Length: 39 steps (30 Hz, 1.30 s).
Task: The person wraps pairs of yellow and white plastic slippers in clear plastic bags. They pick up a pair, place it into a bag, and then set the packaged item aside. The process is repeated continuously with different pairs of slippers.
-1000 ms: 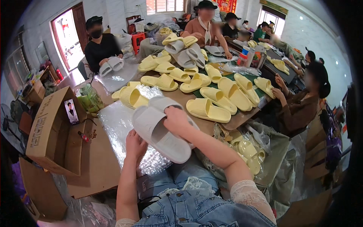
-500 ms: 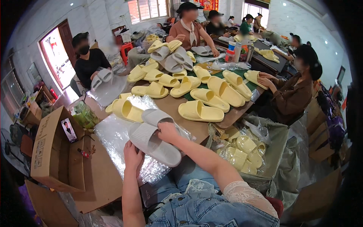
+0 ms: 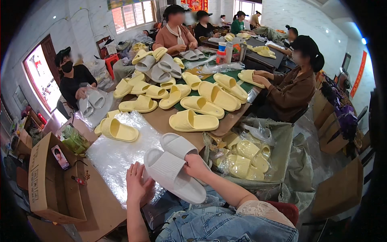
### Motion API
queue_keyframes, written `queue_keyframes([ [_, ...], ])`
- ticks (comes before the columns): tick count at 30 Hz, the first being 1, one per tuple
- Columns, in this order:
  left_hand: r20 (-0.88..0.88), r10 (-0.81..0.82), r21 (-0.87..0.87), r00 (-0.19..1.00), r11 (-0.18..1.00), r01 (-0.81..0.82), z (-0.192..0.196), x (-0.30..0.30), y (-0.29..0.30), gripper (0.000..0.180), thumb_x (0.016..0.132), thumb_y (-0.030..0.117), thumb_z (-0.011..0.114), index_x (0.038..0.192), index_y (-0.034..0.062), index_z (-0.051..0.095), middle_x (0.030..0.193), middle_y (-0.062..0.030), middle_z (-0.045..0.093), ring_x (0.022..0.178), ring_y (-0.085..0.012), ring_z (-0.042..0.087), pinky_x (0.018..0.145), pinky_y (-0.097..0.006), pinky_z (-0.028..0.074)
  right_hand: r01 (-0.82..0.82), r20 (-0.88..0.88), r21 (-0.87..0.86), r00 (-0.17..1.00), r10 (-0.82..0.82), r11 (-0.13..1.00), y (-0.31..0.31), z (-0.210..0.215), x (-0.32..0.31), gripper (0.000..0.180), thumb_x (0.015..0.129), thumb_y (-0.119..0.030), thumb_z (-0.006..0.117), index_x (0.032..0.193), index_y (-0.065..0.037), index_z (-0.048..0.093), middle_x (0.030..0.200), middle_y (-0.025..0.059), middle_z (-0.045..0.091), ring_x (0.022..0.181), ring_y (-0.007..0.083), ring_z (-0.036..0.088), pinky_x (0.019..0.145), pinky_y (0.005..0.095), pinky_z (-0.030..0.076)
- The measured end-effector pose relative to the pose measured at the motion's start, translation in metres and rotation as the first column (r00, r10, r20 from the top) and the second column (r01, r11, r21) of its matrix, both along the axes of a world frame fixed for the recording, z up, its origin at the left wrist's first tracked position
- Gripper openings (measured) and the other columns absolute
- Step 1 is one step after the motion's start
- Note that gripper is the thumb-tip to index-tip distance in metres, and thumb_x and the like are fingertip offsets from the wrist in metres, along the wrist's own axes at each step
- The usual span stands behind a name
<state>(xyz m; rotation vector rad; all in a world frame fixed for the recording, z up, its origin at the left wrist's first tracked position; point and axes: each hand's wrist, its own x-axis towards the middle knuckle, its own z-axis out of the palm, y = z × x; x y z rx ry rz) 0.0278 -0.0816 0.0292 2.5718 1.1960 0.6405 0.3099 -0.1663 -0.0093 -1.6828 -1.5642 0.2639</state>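
A pair of grey ridged slide slippers (image 3: pixel 163 168) is lifted near the table's front edge. My right hand (image 3: pixel 196 165) grips them, its fingers tucked in under the strap of the nearer slipper. Left of the slippers, my left hand (image 3: pixel 139 184) is open with its fingers spread, at the near edge of a stack of clear plastic bags (image 3: pixel 117 161). Whether its fingertips touch the plastic I cannot tell. On the far part of this stack lies a yellow slipper (image 3: pixel 121 132), with another partly hidden behind it.
Many yellow slippers (image 3: pixel 193 122) and some grey ones spread over the table. At right stands a fabric-lined bin (image 3: pixel 278 177) of bagged slippers; at left, a cardboard box (image 3: pixel 44 177) with a phone (image 3: pixel 60 157). Co-workers sit around, one holding grey slippers (image 3: pixel 96 98) in plastic.
My right hand has carried the grey slippers to the right, off the plastic stack. My left hand has come away from them and opened. The whole view has shifted.
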Motion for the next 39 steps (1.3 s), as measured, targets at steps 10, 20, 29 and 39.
queue_keyframes([
  [10, 0.022, 0.075, 0.041, 0.997, 0.996, -0.076, 0.001, -0.017, 0.000, 0.071, 0.068, 0.046, 0.085, 0.121, 0.0025, 0.066, 0.136, -0.0211, 0.060, 0.130, -0.0404, 0.050, 0.110, -0.047, 0.041, 0.070, -0.232, 0.209, 0.973, -0.020, 0.975, -0.027, -0.007, 0.033, 0.021, 0.080, -0.014, 0.066, 0.097, -0.001, 0.071, 0.090, 0.0238, 0.069, 0.087, 0.0452, 0.065, 0.073, 0.0473, 0.051],
  [20, 0.217, 0.231, 0.063, 0.948, 0.966, -0.250, -0.017, -0.009, 0.005, 0.021, 0.091, 0.023, 0.067, 0.107, 0.0113, 0.075, 0.122, -0.0096, 0.070, 0.114, -0.0324, 0.064, 0.095, -0.041, 0.053, 0.012, -0.448, 0.279, 0.886, 0.120, 0.960, -0.034, -0.007, 0.029, 0.030, 0.084, -0.018, 0.065, 0.107, 0.002, 0.070, 0.098, 0.0222, 0.072, 0.093, 0.0376, 0.071, 0.081, 0.0378, 0.052],
  [29, 0.300, 0.189, 0.108, 0.935, 0.967, -0.230, 0.032, 0.006, -0.014, 0.022, 0.095, 0.020, 0.064, 0.113, 0.0093, 0.072, 0.118, -0.0084, 0.071, 0.105, -0.0306, 0.066, 0.089, -0.040, 0.054, -0.323, 0.135, 0.134, 0.943, 0.305, 0.937, -0.043, 0.042, 0.000, 0.029, 0.074, -0.022, 0.071, 0.095, -0.002, 0.069, 0.091, 0.0198, 0.068, 0.085, 0.0433, 0.065, 0.077, 0.0505, 0.052],
  [39, 0.306, 0.108, -0.009, 0.946, 0.994, -0.110, 0.052, 0.013, -0.021, 0.028, 0.098, 0.019, 0.057, 0.119, 0.0031, 0.069, 0.125, -0.0135, 0.067, 0.114, -0.0325, 0.062, 0.099, -0.041, 0.048, -0.396, 0.133, -0.079, 0.905, 0.403, 0.915, -0.005, 0.054, 0.016, 0.022, 0.073, -0.017, 0.068, 0.084, 0.001, 0.066, 0.079, 0.0223, 0.066, 0.077, 0.0442, 0.064, 0.070, 0.0498, 0.052],
])
